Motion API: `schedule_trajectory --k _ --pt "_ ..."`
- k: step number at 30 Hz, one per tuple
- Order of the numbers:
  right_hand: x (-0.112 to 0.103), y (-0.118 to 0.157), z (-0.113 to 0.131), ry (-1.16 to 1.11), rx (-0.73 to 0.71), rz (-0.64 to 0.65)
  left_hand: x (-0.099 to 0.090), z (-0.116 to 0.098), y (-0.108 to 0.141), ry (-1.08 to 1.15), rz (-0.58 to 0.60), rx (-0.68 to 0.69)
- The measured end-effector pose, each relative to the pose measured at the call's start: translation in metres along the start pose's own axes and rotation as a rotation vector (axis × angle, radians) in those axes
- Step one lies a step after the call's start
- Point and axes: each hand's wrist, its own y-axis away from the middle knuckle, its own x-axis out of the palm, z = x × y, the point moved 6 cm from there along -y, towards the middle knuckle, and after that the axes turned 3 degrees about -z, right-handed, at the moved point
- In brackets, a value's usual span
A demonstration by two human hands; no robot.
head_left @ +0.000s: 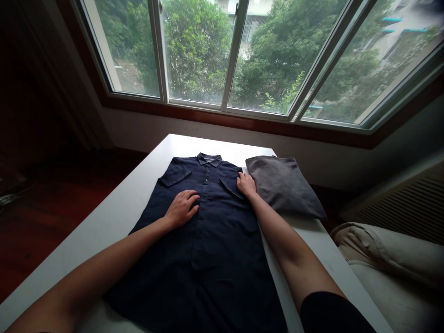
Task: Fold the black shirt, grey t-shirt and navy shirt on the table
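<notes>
A dark navy short-sleeved shirt (222, 240) lies front up on the white table (100, 236), its collar toward the window and both sleeves folded in over the chest. My left hand (182, 208) rests on the shirt front, just left of the button placket, fingers stretched out and a little apart. At the shirt's right shoulder edge, by the folded sleeve, is my right hand (246, 184). Its fingers curl at the cloth's edge; whether they pinch the fabric is hard to make out. Close beside that hand lies a folded grey cloth item (282, 185).
A window (197, 51) with several panes spans the wall beyond the table. To the right, rolled beige bedding or cushions (398, 259) sit beside the table, below a slatted panel (409, 208). Dark red wooden floor (69, 208) shows at left.
</notes>
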Motion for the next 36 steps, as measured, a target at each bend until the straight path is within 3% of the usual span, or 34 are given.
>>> schedule_trajectory --k 4,9,13,16,19,23,26,31,33,36 --pt "-0.006 -0.01 -0.001 -0.057 0.012 0.03 -0.006 -0.076 0.047 0.085 0.127 0.18" --pt "-0.022 -0.032 0.0 -0.199 0.078 0.039 -0.006 -0.201 0.055 0.188 0.343 0.602" --pt "-0.033 -0.038 -0.001 -0.329 0.205 0.028 0.028 -0.276 0.057 0.246 0.438 0.713" --pt "-0.033 -0.039 0.002 -0.507 0.215 0.102 0.062 -0.308 0.074 0.286 0.493 0.8" --pt "-0.028 -0.043 0.005 -0.648 0.208 0.203 0.078 -0.313 0.09 0.315 0.562 0.816" --pt "-0.014 -0.047 0.01 -0.795 0.205 0.356 0.058 -0.296 0.094 0.449 0.605 0.687" --pt "-0.012 -0.05 0.012 -0.852 0.226 0.323 0.036 -0.277 0.092 0.709 0.6 0.353" --pt "-0.022 -0.056 0.022 -0.916 0.28 0.183 0.035 -0.243 0.097 1.473 0.579 -0.519" --pt "-0.024 -0.06 0.032 -0.932 0.287 0.195 0.035 -0.234 0.097 1.621 0.472 -0.698" --pt "-0.028 -0.066 0.047 -0.967 0.275 0.221 0.028 -0.23 0.104 1.735 0.38 -0.762"
